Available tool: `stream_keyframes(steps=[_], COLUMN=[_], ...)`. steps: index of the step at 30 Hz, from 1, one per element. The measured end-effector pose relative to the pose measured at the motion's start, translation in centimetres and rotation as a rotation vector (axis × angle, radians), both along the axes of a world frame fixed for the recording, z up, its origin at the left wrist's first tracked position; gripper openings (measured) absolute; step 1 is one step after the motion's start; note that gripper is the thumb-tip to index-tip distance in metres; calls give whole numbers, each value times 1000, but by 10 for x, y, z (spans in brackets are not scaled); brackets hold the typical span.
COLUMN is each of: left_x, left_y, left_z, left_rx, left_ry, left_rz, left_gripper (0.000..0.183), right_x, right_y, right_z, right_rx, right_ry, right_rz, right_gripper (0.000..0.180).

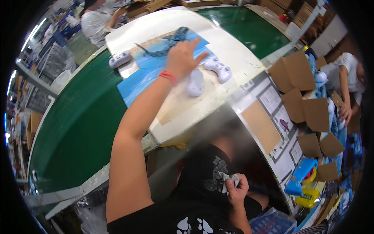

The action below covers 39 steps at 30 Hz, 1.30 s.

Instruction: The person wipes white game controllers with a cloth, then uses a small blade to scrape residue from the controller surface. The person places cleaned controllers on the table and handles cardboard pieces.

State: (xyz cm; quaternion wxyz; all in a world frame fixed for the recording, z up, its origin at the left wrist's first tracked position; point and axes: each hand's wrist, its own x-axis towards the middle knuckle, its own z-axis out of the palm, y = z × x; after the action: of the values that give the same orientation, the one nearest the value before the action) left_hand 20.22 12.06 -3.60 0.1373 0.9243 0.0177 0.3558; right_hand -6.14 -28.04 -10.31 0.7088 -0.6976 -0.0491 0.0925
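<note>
My left hand [184,57] reaches over the white board with its fingers spread, at the lower edge of a blue patterned toy sea animal [159,52] with a long thin tail; whether it touches the toy is unclear. The toy lies on blue ocean-print sheets [140,83]. White game-style controllers lie around it: one [120,59] at the left, another [217,68] right of the hand, and a smooth white one [195,83] just below the wrist. Low over my lap, my right hand [238,188] pinches a crumpled whitish cloth or tissue [229,180].
A green conveyor belt [79,117] runs beneath the board. Open cardboard boxes [295,73] with blue toys line the right, near a blue tape dispenser [301,177] and a yellow tape roll [308,197]. A co-worker [96,22] is at upper left, another [344,79] at right.
</note>
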Motion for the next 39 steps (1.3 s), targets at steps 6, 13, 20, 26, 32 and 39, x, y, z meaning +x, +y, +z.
stream_keyframes(steps=[6, 13, 20, 26, 32, 39], left_x=[-43, -92, -185, -243, -227, -226], left_y=[226, 301, 149, -114, -284, -379], left_z=[-28, -46, 6, 45, 20, 24], left_rx=[23, -64, -954, -1122, -1265, -752], left_ry=[39, 705, 78, 187, 545, 640], left_rz=[483, 553, 46, -642, -1045, -1334], left_gripper=[57, 92, 73, 51, 34, 41], right_x=[2, 27, 28, 29, 37, -1], right_y=[-20, -28, -35, -57, -80, -139], right_z=[1, -9, -6, 0, 67, 84], right_rx=[-99, -112, -143, 189, 455, 468], right_ry=[43, 21, -61, -63, -415, -697], right_rz=[-122, -141, -55, 9, -29, -35], right_gripper=[16, 14, 20, 20, 23, 22])
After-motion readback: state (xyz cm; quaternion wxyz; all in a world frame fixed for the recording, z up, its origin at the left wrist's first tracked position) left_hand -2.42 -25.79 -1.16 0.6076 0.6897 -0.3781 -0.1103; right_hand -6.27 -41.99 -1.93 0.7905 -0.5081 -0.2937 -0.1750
